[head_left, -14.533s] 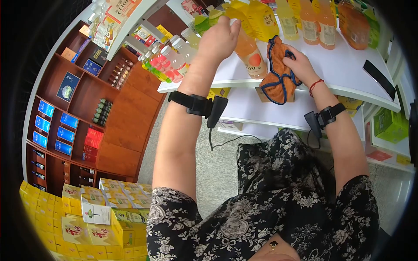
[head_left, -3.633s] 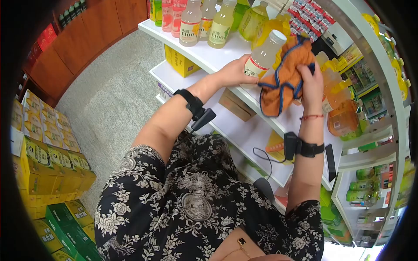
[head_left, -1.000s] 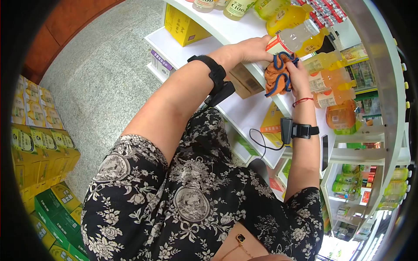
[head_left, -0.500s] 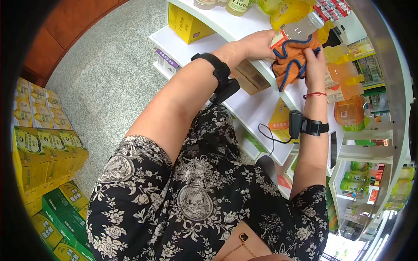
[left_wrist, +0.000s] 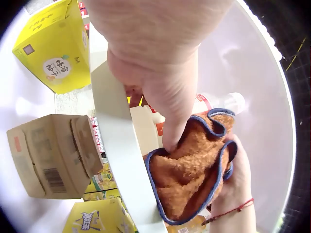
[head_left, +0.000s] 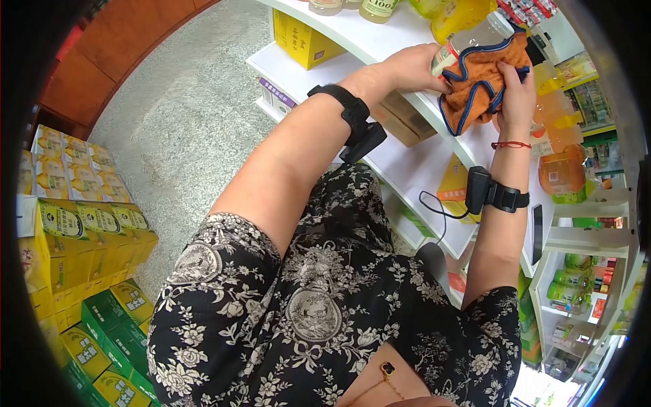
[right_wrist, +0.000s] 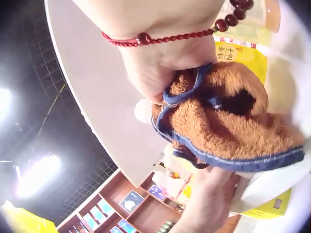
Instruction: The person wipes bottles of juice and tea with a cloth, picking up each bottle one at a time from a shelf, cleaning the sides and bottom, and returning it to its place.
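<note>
A clear bottle with a white cap (head_left: 480,35) leans over the shelf edge, its lower part in my left hand (head_left: 415,69), which grips it by the label. An orange cloth with blue edging (head_left: 480,81) lies against the bottle, bunched in my right hand (head_left: 517,100). In the left wrist view my left thumb presses beside the cloth (left_wrist: 187,170), and the bottle's cap (left_wrist: 236,103) sticks out past it. The right wrist view shows the cloth (right_wrist: 218,126) covering most of the bottle, with my right fingers (right_wrist: 155,82) partly hidden behind its folds.
Bottles (head_left: 378,8) stand along the white shelf's back edge, with orange drinks (head_left: 563,173) to the right. A yellow box (head_left: 304,39) and a brown carton (head_left: 405,119) sit on the lower shelf. Yellow cartons (head_left: 88,237) are stacked at left; a phone (head_left: 537,234) lies at the right.
Since the earliest frame, the view has turned, and my left hand has gone from an orange bottle's top to a clear bottle. Lately both hands, bottle and cloth have shifted slightly right in view.
</note>
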Demonstrator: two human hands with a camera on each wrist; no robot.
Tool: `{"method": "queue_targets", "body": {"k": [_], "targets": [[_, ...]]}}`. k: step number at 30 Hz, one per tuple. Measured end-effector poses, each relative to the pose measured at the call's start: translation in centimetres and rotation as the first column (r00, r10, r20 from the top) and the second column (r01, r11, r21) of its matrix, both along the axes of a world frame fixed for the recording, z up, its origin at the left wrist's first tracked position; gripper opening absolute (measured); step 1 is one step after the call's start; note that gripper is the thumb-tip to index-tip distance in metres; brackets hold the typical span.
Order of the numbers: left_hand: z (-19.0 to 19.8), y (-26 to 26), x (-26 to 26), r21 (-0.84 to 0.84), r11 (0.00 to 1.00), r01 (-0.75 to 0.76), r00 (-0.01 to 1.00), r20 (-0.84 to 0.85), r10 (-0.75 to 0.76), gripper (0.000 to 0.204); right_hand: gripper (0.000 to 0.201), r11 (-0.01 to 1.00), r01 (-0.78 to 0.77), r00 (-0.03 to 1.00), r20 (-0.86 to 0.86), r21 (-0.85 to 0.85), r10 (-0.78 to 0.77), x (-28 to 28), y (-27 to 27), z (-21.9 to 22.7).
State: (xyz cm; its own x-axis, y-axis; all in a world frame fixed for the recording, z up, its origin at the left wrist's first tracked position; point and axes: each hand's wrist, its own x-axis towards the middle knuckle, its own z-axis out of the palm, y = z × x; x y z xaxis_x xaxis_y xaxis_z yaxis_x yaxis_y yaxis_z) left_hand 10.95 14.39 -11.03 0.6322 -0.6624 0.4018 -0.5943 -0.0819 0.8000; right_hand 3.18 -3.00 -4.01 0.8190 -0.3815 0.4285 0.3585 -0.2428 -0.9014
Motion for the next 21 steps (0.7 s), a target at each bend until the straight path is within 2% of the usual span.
{"method": "queue_targets", "body": {"k": [2,4,6,7,8,10,11,13,14,15,16,18,19,20,21], "targets": [[-0.2,-0.2,0.1,0.033,0.999,-0.007,1.000,0.011,0.007,0.064,0.039,0.995,-0.002,1.000,0.010,-0.102,0.003,0.0,0.1,-0.4],[-0.6,-0.6,0.3,-0.006,0.998,-0.062,0.996,0.065,0.062,0.064,0.040,0.992,0.028,0.999,-0.038,-0.127,-0.033,-0.1,-0.2,-2.0],[-0.7,-0.8,0.6,-0.001,0.997,-0.080,0.993,0.089,0.080,0.065,0.042,0.970,0.039,0.952,-0.286,-0.240,-0.109,-0.2,-0.7,-3.8],[-0.8,-0.9,0.7,-0.001,0.995,-0.097,0.989,0.113,0.096,0.065,0.043,0.942,0.041,0.925,-0.343,-0.334,-0.162,-0.2,-0.7,-4.6],[-1.0,-1.1,0.8,0.000,0.995,-0.096,0.989,0.113,0.095,0.065,0.043,0.942,0.042,0.925,-0.343,-0.333,-0.162,-0.4,-1.0,-4.8],[-1.3,-1.2,1.0,-0.084,0.994,-0.073,0.990,0.112,0.082,0.059,0.041,0.988,-0.065,0.913,-0.408,-0.138,0.003,-0.9,-0.4,-4.5],[-1.4,-1.2,1.2,-0.084,0.994,-0.075,0.990,0.113,0.084,0.059,0.041,0.983,-0.096,0.916,-0.401,-0.154,0.026,-0.5,-1.2,-4.7],[-0.2,-0.3,0.5,-0.069,0.996,0.064,0.996,-0.056,-0.068,0.065,0.039,0.984,-0.071,0.916,-0.401,-0.164,-0.001,-0.3,-1.5,-3.5],[-0.5,-0.6,0.8,-0.070,0.996,0.063,0.996,-0.054,-0.066,0.065,0.038,0.984,-0.047,0.915,-0.403,-0.174,-0.028,-0.2,-1.7,-2.8],[-0.8,-0.9,1.0,-0.040,0.998,0.040,0.997,-0.060,-0.043,0.066,0.040,0.984,0.004,0.952,-0.301,-0.181,-0.059,-0.3,-1.3,-1.9],[-1.2,-1.1,1.3,-0.011,1.000,0.017,0.998,-0.067,-0.018,0.067,0.040,0.983,0.001,0.952,-0.302,-0.184,-0.057,-0.2,-1.1,-1.0],[-1.4,-1.2,1.4,-0.005,1.000,0.005,0.998,-0.059,-0.005,0.066,0.041,0.998,-0.013,0.998,-0.057,-0.062,0.010,-0.1,-0.8,0.4],[-1.3,-1.1,1.3,0.004,1.000,-0.005,0.999,-0.048,0.005,0.065,0.042,0.998,-0.040,0.999,0.003,-0.042,0.040,-0.4,0.2,1.0],[-1.1,-0.9,1.1,0.004,1.000,-0.003,0.999,-0.049,0.003,0.065,0.042,0.998,-0.038,0.999,0.002,-0.042,0.038,-0.3,0.1,0.7],[-0.7,-0.7,0.9,0.010,1.000,-0.009,1.000,-0.010,0.009,0.064,0.042,0.991,-0.006,1.000,-0.001,-0.130,0.006,-0.1,0.1,0.2]]}}
